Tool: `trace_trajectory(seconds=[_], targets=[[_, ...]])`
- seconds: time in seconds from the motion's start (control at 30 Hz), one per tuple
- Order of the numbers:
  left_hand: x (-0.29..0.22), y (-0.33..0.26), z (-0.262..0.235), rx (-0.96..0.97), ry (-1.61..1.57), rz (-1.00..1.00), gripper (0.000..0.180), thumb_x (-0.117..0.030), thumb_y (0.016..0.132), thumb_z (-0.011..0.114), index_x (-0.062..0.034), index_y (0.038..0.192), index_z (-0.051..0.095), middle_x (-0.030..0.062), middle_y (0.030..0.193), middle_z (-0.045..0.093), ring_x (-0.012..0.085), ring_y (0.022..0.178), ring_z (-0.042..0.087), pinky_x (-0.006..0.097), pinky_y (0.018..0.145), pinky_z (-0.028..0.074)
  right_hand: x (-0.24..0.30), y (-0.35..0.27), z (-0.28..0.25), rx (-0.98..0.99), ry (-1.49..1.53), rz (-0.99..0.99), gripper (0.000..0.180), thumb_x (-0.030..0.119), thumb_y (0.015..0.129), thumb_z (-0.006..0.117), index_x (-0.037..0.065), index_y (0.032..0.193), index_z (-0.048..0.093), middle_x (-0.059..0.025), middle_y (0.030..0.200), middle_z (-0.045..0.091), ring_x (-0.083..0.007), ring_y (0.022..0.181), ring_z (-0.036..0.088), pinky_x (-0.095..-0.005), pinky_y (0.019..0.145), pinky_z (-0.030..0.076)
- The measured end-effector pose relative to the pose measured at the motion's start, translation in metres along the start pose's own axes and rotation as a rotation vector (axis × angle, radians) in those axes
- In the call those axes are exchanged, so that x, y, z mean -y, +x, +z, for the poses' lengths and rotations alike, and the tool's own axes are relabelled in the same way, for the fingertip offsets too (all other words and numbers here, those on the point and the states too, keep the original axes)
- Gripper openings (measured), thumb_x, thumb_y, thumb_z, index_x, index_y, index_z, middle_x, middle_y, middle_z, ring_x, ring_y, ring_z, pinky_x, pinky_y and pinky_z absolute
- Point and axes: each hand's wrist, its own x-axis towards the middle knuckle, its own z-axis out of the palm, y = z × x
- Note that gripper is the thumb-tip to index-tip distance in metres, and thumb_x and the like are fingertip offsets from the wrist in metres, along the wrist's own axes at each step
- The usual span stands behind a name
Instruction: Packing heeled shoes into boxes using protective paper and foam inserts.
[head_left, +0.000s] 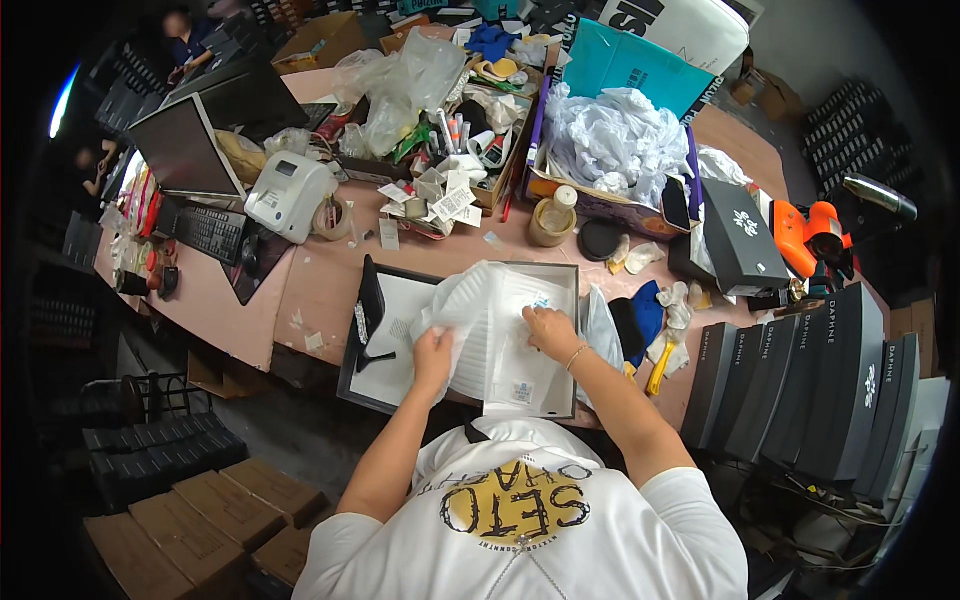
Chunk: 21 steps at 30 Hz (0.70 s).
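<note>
Wrapping (472,305) is pinched in the left hand (433,360), and the right hand (553,334) is over the box (552,385), its grip unclear.

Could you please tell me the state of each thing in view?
Shoebox, open, halves side by side
Black high-heeled shoe, resting in the left half
White wrapping sheet, partly spread, held
Left hand, closed on the sheet
Right hand, fingers curled over the box
Purple carton, open, filled with crumpled white wrapping
Dark shoeboxes, standing in a row
</note>
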Motion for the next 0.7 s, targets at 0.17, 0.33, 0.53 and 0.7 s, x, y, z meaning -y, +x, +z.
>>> trace_trajectory(seconds=[0.17, 0.33, 0.53, 0.7], targets=[[0.028, 0.009, -0.010, -0.070, -0.524, -0.180, 0.023, -0.011, 0.090, 0.057, 0.0055, 0.106, 0.060, 0.0076, 0.095, 0.065, 0.0128, 0.082, 0.059, 0.027, 0.073, 0.048, -0.005, 0.006, -0.005, -0.154, -0.191, -0.082, 0.055, 0.021, 0.062, 0.079, 0.012, 0.110, 0.055, -0.0114, 0.119, 0.049, -0.0273, 0.108, 0.051, -0.0436, 0.081, 0.045], [0.037, 0.005, -0.010, -0.046, -0.540, -0.188, 0.024, -0.011, 0.090, 0.057, 0.0055, 0.107, 0.059, 0.0083, 0.097, 0.065, 0.0135, 0.083, 0.060, 0.027, 0.074, 0.048, -0.009, 0.007, -0.003, 0.002, -0.049, -0.071, 0.054, 0.020, 0.062, 0.080, 0.009, 0.108, 0.054, -0.0108, 0.105, 0.056, -0.0299, 0.100, 0.057, -0.0431, 0.076, 0.048], [0.029, 0.001, -0.008, -0.043, -0.579, -0.223, 0.025, -0.011, 0.090, 0.056, 0.0058, 0.108, 0.059, 0.0089, 0.100, 0.065, 0.0144, 0.087, 0.061, 0.028, 0.077, 0.048, -0.017, 0.001, -0.044, -0.010, 0.400, -0.030, 0.047, 0.018, 0.064, 0.078, 0.002, 0.102, 0.056, -0.0188, 0.090, 0.063, -0.0346, 0.086, 0.062, -0.0405, 0.077, 0.050], [0.029, 0.000, -0.009, -0.022, -0.593, -0.237, 0.025, -0.011, 0.090, 0.056, 0.0058, 0.109, 0.059, 0.0096, 0.102, 0.065, 0.0152, 0.089, 0.061, 0.028, 0.078, 0.048, -0.002, -0.037, -0.028, 0.296, 0.361, -0.286, 0.041, 0.016, 0.065, 0.076, 0.001, 0.098, 0.060, -0.0205, 0.091, 0.063, -0.0347, 0.087, 0.062, -0.0406, 0.079, 0.050]])
